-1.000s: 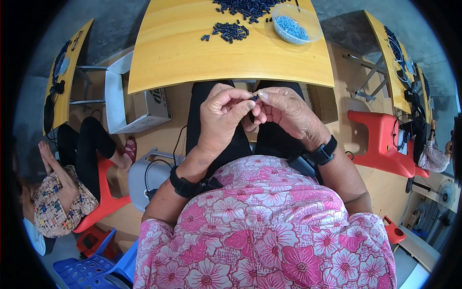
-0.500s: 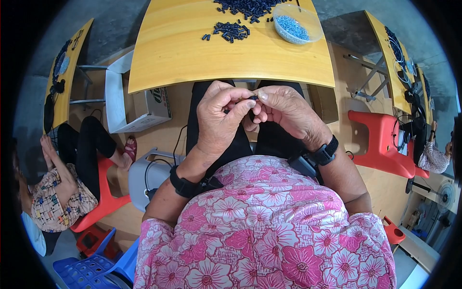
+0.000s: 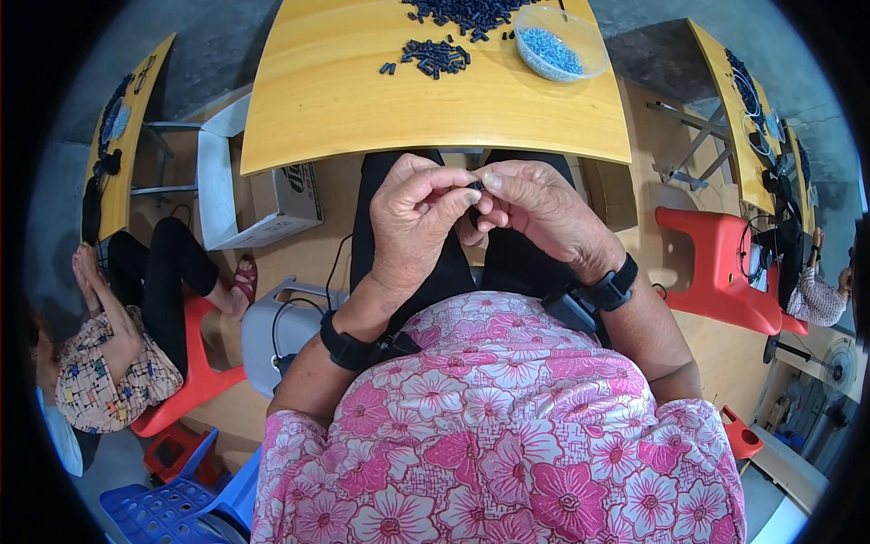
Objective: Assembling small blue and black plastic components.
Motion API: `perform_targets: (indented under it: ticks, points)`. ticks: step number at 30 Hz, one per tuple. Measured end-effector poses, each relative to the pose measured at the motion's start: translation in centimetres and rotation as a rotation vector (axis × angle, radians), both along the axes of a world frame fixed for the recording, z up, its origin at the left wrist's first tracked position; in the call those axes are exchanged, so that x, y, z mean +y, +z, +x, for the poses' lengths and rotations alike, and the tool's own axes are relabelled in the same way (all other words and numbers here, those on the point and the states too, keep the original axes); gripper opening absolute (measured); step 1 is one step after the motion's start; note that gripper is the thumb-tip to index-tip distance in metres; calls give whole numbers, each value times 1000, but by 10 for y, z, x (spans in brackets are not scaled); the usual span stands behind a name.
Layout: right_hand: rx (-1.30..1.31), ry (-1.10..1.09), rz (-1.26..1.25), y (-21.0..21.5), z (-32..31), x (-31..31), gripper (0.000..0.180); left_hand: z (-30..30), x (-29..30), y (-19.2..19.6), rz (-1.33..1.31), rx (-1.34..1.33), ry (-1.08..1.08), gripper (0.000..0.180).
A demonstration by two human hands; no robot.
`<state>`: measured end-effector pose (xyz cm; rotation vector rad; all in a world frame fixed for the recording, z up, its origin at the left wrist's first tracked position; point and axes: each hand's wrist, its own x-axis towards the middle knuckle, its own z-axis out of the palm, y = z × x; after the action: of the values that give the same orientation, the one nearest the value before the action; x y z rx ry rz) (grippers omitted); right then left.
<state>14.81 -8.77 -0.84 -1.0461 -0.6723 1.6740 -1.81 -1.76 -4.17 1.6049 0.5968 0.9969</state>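
Observation:
Just past the table's near edge, over my lap, my two hands meet fingertip to fingertip. My left hand (image 3: 412, 218) is closed in a pinch, its thumb and forefinger on a small black piece (image 3: 476, 186), mostly covered by the fingers. My right hand (image 3: 548, 213) is closed too, its thumb pressed beside that piece; what lies under its fingertips is hidden. On the yellow table (image 3: 408, 118) beyond lie a small pile of short black cylindrical pieces (image 3: 438, 59) and a larger pile (image 3: 471, 14). Right of them stands a clear bowl (image 3: 594, 68) of tiny light-blue pieces (image 3: 551, 53).
An open cardboard box (image 3: 263, 231) is on the floor left of the table. A grey stool (image 3: 281, 335) stands by my left side, a red chair (image 3: 707, 272) to my right. Another person (image 3: 118, 363) sits at the left, near another table (image 3: 140, 127).
My hands stay in nearly the same place, with only slight finger movement around the black piece. The person at the left has shifted their arms a little.

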Motion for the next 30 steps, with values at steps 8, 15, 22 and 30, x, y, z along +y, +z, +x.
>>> perform_targets:
  ticks: [8, 15, 22, 30]
  points:
    - [-198, -28, 45, 1, -2, -1, 29, 1, 2, 4, -181, -28, -137, 24]
    - [-575, -43, 287, 1, -7, -4, 24, -1, 0, 5, -553, -78, -324, 48]
    - [-730, -50, 339, 2, -6, -5, 22, 1, -2, 10, -584, -73, -309, 47]
    - [-545, -107, 269, -1, -6, -5, 23, 5, -6, 12, -476, -74, -273, 37]
